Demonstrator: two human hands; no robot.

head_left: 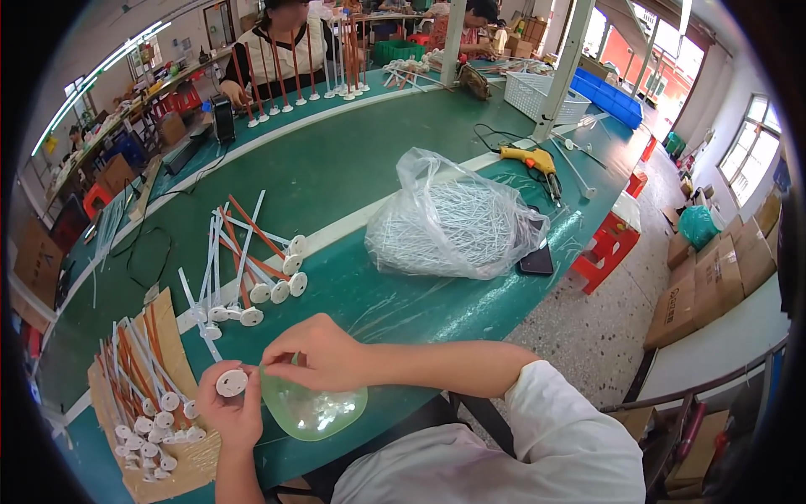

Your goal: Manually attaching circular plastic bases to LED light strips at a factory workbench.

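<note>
**Balloon and cup meet between 2 hands**

The left hand [228, 410] grips a white round cup [232, 383], its open face turned up toward the camera. The right hand [315, 353] pinches the neck of a pale green balloon [312, 410], which hangs toward 5 o'clock from the cup. The 2 hands sit close together, the right fingertips just beside the cup at its 3 o'clock. The balloon's long axis runs from 10 to 4 o'clock across the green table [353, 176] edge. The balloon's mouth is hidden under the right fingers, and whether a stick is on this cup I cannot tell.
</note>
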